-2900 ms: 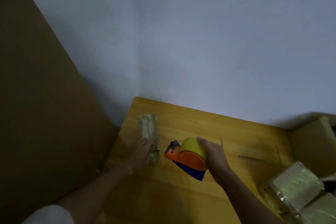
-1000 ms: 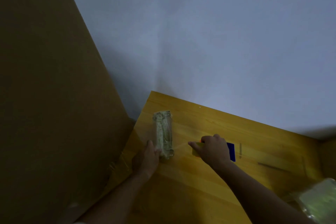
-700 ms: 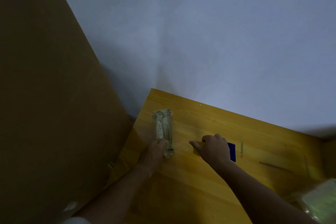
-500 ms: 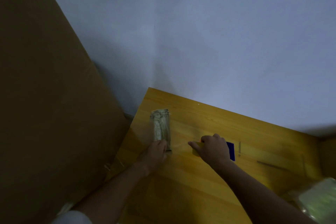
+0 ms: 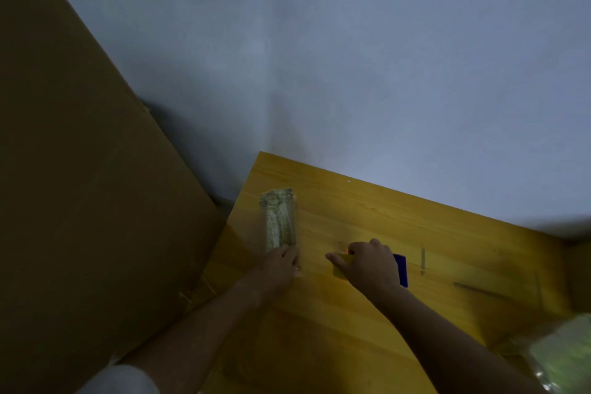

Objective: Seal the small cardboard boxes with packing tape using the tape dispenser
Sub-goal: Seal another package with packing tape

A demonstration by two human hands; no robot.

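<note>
A person works at a wooden table [image 5: 367,329] set against a pale wall [image 5: 351,57], sealing a small cardboard box [image 5: 279,221] with packing tape. The box, narrow and already glossy with clear tape along its top, lies near the table's far left corner, its long side running away from the camera. The left hand [image 5: 279,267] rests on the box's near end, fingers laid over the edge and pressing down; whether they curl round it cannot be told in the dim light. The right hand [image 5: 371,264] is closed over the tape dispenser [image 5: 401,269], which sits low on the table just beside the box, only a sliver of yellow roll and a blue edge showing past the knuckles. No strip of tape can be made out between dispenser and box. By the look of it this box is close to finished: the tape is on, and what appears left is smoothing the end down and, if the strip is still attached, cutting it free. More wrapped boxes [image 5: 563,358] wait at the table's near right edge, and a large brown cardboard sheet [image 5: 80,185] leans at left
</note>
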